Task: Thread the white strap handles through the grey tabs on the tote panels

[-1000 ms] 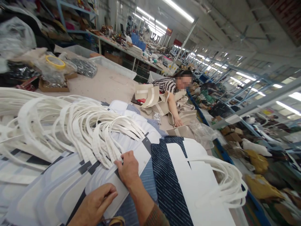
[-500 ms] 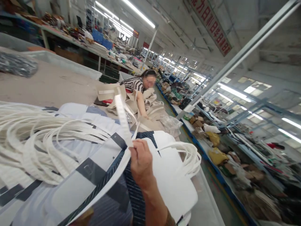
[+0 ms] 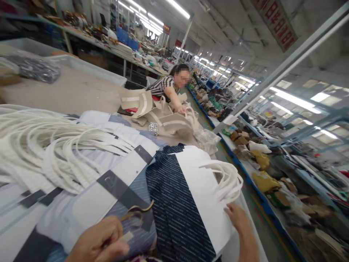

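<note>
Here's the right hand [image 3: 237, 215], fingers narrow, at the edge of the white panels [image 3: 203, 189], strap loops [image 3: 231, 182] just above it, bunched outward seemingly to leave those panels flat, dark striped fabric [image 3: 174, 193] between it and the curled left hand [image 3: 99, 238], and whether either grips anything I can't tell

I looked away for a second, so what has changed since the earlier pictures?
The right hand has moved rightward, from the strap pile to beside the white loops; the strap it held up is no longer raised, though whether it was let go is unclear. The co-worker's hand has shifted back across the beige pieces. The navy striped fabric still lies between the piles.
</note>
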The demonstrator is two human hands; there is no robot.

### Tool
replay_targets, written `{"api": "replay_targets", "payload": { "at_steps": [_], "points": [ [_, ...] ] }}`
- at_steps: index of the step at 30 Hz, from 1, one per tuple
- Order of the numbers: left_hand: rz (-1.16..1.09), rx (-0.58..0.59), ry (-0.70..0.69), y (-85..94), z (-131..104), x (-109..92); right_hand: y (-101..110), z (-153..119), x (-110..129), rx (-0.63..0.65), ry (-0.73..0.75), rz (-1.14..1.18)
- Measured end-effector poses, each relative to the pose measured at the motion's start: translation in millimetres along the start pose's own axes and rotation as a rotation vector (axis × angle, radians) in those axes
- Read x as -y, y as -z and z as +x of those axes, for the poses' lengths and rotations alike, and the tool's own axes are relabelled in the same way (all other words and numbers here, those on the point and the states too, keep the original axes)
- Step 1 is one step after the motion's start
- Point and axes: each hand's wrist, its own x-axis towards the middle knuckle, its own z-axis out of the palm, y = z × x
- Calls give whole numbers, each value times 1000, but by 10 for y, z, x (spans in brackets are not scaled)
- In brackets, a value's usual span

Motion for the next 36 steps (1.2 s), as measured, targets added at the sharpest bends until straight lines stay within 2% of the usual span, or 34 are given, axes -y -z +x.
{"api": "replay_targets", "payload": {
  "at_steps": [2, 4, 6, 8, 10, 11, 13, 15, 18, 21, 23, 25, 27, 30, 32, 33, 36],
  "points": [
    [112, -34, -112, 58, 110, -113, -75, -87, 169, -59, 7, -19],
    [228, -54, -193, 100, 196, -208, -192, -317, 635, -44, 131, 142],
    [330, -48, -247, 127, 247, -269, -323, -675, 1267, 142, 376, 384],
    [408, -40, -285, 148, 264, -295, -452, -1075, 1886, 381, 680, 504],
    [462, -50, -318, 170, 255, -294, -572, -1416, 2351, 496, 938, 550],
    [478, -50, -329, 184, 244, -286, -627, -1543, 2508, 521, 1046, 544],
    [497, -41, -337, 219, 209, -258, -724, -1698, 2693, 526, 1207, 500],
    [502, -33, -305, 264, 161, -219, -805, -1744, 2769, 494, 1293, 449],
    [467, -45, -152, 350, 79, -143, -900, -1730, 2835, 409, 1325, 444],
    [383, -1, -30, 440, 18, -57, -999, -1759, 2921, 354, 1338, 450],
    [377, 23, -56, 487, 7, -3, -1099, -1820, 2980, 332, 1304, 461],
    [416, 4, -109, 513, 22, 35, -1246, -1873, 3030, 353, 1167, 520],
    [434, -11, -126, 524, 52, 55, -1446, -1859, 3065, 398, 927, 589],
    [360, 22, -82, 551, 91, 90, -1814, -1628, 3085, 501, 451, 704],
    [288, 45, 15, 608, 90, 167, -2059, -1366, 3081, 560, 175, 812],
    [257, 40, 88, 651, 79, 230, -2170, -1229, 3077, 574, 87, 857],
    [189, -20, 349, 807, 10, 489, -2435, -897, 3078, 544, 16, 888]
  ]
}}
